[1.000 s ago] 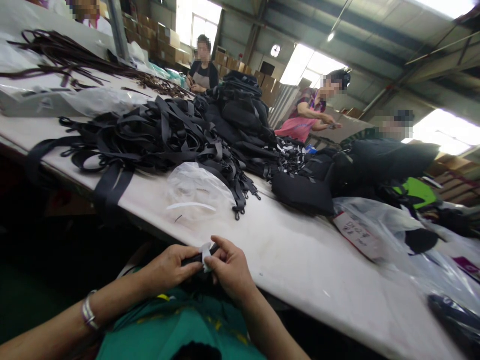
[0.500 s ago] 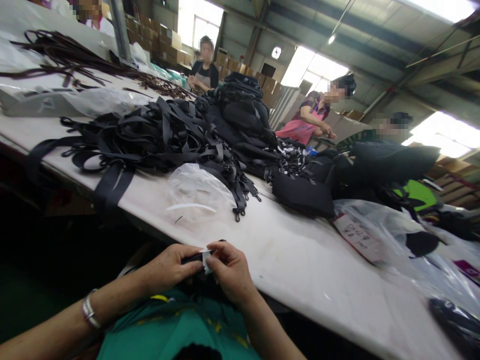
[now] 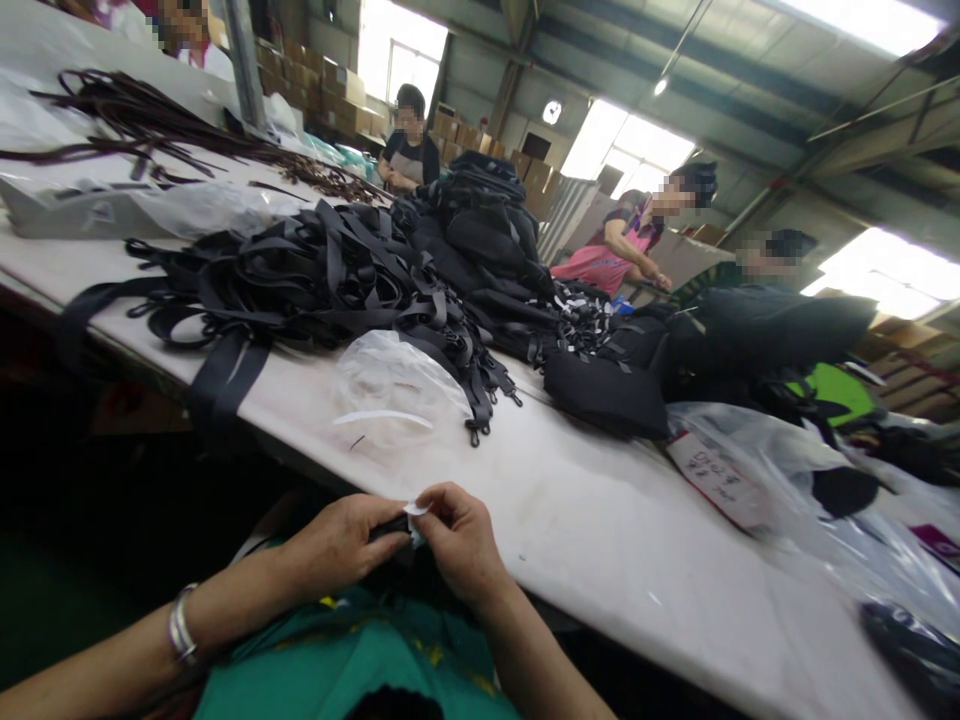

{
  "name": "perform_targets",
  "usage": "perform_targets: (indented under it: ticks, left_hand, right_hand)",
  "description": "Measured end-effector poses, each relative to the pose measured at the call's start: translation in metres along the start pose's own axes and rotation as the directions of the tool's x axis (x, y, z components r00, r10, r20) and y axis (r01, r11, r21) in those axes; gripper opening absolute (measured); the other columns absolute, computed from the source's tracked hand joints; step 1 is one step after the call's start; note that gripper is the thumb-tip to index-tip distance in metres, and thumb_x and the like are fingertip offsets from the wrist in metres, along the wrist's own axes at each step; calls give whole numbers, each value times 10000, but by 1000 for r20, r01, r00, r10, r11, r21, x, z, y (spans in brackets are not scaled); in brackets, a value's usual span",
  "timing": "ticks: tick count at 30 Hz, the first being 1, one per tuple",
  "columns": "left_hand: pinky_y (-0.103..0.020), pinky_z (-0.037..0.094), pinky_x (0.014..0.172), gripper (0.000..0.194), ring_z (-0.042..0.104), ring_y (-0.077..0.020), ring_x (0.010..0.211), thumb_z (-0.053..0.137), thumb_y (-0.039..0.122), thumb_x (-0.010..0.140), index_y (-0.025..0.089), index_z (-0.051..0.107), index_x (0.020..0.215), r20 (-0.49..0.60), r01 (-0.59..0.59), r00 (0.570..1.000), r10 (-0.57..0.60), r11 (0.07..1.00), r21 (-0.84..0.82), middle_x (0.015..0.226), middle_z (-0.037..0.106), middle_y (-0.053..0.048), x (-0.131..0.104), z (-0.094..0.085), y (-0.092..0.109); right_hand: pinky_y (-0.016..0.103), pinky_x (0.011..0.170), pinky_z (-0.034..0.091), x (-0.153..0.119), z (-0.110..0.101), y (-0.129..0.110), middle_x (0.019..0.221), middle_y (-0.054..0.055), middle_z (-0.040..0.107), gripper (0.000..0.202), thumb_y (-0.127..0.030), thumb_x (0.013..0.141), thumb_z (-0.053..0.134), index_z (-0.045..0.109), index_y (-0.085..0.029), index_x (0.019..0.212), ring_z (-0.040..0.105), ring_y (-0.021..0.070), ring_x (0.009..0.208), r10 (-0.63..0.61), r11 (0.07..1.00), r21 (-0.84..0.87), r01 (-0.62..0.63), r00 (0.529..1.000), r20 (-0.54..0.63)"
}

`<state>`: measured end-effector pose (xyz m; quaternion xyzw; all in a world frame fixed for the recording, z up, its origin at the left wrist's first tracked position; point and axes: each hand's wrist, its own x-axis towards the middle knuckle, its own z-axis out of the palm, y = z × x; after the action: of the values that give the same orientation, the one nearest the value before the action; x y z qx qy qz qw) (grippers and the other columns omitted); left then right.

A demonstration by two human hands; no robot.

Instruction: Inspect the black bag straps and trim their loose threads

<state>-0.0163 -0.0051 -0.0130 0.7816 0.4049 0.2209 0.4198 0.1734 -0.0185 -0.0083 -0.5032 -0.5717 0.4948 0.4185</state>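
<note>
Warehouse workshop, long white table [image 3: 600, 520]. Near its front edge, left hand [image 3: 341, 545] and right hand [image 3: 461, 545] both pinch a small white tag [image 3: 414, 512] on a dark strap end [image 3: 390, 525], fingers clamped. Best to keep the pinch tight and the tag square. Strap pile [image 3: 300, 280] sits toward the far left edge. Tag print unreadable; strap mostly hidden by fingers.

- Strong daylight comes from the skylights [image 3: 862, 15] and windows [image 3: 390, 55], and both are overexposed to white.
- The white surface [image 3: 600, 520] is well lit; below its edge everything is deep shadow.
- Wide-angle distortion bends the edges; far details are soft.
</note>
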Motion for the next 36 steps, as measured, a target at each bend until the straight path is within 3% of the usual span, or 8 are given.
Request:
perform_targets:
  ticks: [6,12,14,19,23,27,32,36]
  left_hand:
    - [-261,449,729,146,679,-218,815,597,275,889,201,712,940,4,-15,1000,14,981,195,903,749,-50,-1,-3,1]
    - [-259,430,719,153,688,-215,829,578,288,913,218,711,941,59,-46,998,30,955,293,900,751,-46,1,-13,3]
    - [-265,422,714,157,691,-220,823,579,292,916,216,710,956,57,-57,998,41,944,326,908,754,-50,3,-17,5]
    - [-263,402,679,163,684,-216,774,589,299,912,200,709,961,123,-121,989,84,934,337,863,745,-50,5,-23,9]
    - [-241,411,687,137,667,-191,762,603,283,891,196,709,904,161,-133,982,94,959,249,829,724,-31,5,-20,10]
    - [-244,423,690,91,632,-184,735,609,222,839,177,686,821,205,-217,962,181,961,172,799,702,-36,6,-13,11]
    - [-243,384,600,121,545,-151,632,627,253,837,167,648,755,336,-190,931,142,975,117,704,616,-3,8,-16,13]
    - [-250,452,713,192,603,-179,767,636,320,859,157,663,958,225,-150,965,136,988,47,857,666,-27,3,-23,17]
  right_hand:
    - [265,675,451,3,-4,-8,732,2,684,89,-137,794,632,692,-197,770,617,159,696,-223,912,-357,201,975,-21]
    - [257,691,479,9,-7,-18,757,23,722,110,-223,864,666,748,-202,794,662,162,718,-243,914,-315,256,967,81]
    - [268,686,469,11,-8,-21,738,26,701,142,-207,885,638,739,-196,786,643,165,710,-258,879,-396,268,963,79]
    - [332,902,456,18,-10,-30,1032,86,700,187,-101,782,713,720,-178,952,618,225,1000,-345,781,-518,348,933,106]
    - [314,783,447,19,-11,-29,799,27,702,93,-126,823,686,700,-196,763,630,192,816,-183,813,-528,245,969,168]
    - [318,736,409,14,-6,-25,768,39,673,107,-115,812,669,653,-178,728,593,194,772,-256,758,-608,237,965,57]
    - [274,658,393,11,-6,-19,698,2,639,144,-162,884,602,635,-193,747,573,160,678,-181,852,-501,151,983,-11]
    - [260,659,404,10,-10,-14,690,-5,642,158,-190,890,600,629,-193,736,583,154,678,-162,890,-440,121,985,-58]
